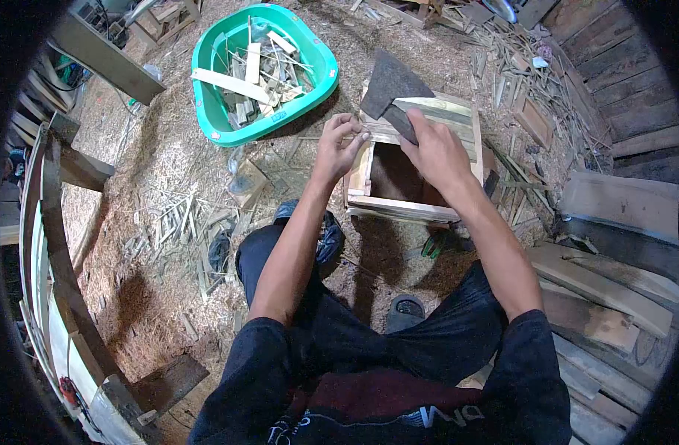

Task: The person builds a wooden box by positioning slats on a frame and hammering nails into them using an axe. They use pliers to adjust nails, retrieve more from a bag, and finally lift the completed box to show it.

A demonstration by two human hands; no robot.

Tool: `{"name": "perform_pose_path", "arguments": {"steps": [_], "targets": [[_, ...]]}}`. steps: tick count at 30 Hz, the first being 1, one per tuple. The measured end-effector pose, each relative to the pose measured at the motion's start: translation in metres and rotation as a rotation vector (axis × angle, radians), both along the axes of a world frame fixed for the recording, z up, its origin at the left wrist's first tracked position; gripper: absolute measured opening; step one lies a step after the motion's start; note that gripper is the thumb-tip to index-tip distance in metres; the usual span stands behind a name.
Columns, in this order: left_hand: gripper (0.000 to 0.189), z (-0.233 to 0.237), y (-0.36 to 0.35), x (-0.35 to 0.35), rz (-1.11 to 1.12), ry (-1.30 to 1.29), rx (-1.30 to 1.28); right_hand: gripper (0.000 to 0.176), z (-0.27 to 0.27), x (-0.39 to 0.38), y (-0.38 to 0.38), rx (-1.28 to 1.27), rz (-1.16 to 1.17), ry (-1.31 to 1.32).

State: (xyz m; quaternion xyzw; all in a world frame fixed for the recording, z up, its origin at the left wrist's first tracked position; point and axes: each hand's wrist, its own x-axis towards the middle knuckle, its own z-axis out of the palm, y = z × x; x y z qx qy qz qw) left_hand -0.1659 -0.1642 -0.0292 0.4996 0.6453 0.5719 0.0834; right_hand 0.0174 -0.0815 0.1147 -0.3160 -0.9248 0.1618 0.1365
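Note:
A wooden box (402, 202) with slats over the far part of its top stands in front of me, and its near part is uncovered and dark inside. My right hand (437, 148) is wrapped round the handle of a dark, broad-bladed hatchet (399, 81), whose blade lies over the box's far left corner. At the box's left edge, my left hand (341, 144) has its thumb and fingertips pinched together beside the slats. Whatever may be between those fingertips is too small to make out.
A green tub (206, 111) of wood scraps sits beyond my left arm. Planks (606, 285) are stacked at the right, a curved wooden frame (54, 245) stands at the left, and wood shavings and offcuts cover the floor.

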Motion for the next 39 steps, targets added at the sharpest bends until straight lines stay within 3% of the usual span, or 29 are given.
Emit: {"name": "perform_pose_path", "arguments": {"steps": [3, 4, 10, 13, 16, 19, 22, 25, 28, 31, 34, 39], "targets": [[0.019, 0.002, 0.000, 0.001, -0.003, -0.021, 0.003, 0.036, -0.011, 0.001, -0.001, -0.039, 0.040, -0.087], [0.019, 0.002, 0.000, 0.002, -0.002, -0.036, 0.001, 0.039, -0.007, 0.001, -0.002, -0.088, 0.012, -0.227], [0.016, 0.002, -0.001, 0.000, -0.039, -0.087, -0.030, 0.040, -0.008, 0.001, 0.005, -0.074, -0.084, -0.035], [0.014, 0.002, -0.001, 0.005, -0.067, -0.276, -0.015, 0.041, -0.017, 0.000, 0.009, -0.179, -0.145, -0.035], [0.010, -0.008, 0.002, 0.000, -0.097, -0.265, -0.001, 0.043, -0.029, -0.001, 0.019, -0.149, -0.151, -0.090], [0.019, -0.014, 0.001, -0.003, -0.145, -0.289, -0.047, 0.045, -0.040, -0.003, 0.027, -0.148, -0.150, -0.068], [0.036, -0.013, 0.004, 0.013, -0.162, -0.618, 0.122, 0.048, -0.048, -0.004, 0.031, -0.150, -0.103, 0.008], [0.048, -0.022, 0.010, 0.016, -0.111, -0.756, 0.087, 0.049, -0.047, -0.007, 0.032, -0.179, -0.134, -0.052], [0.041, -0.029, 0.017, 0.018, -0.118, -1.005, 0.043, 0.048, -0.045, -0.008, 0.028, -0.156, -0.136, -0.036], [0.042, -0.028, 0.014, 0.017, -0.195, -1.065, -0.055, 0.046, -0.043, -0.008, 0.029, -0.144, -0.126, -0.058], [0.039, -0.024, 0.013, 0.013, -0.256, -0.960, -0.039, 0.046, -0.045, -0.008, 0.032, -0.129, -0.125, -0.056], [0.040, -0.003, 0.012, 0.009, -0.151, -0.911, -0.211, 0.047, -0.043, -0.009, 0.035, -0.133, -0.117, -0.074]]}}
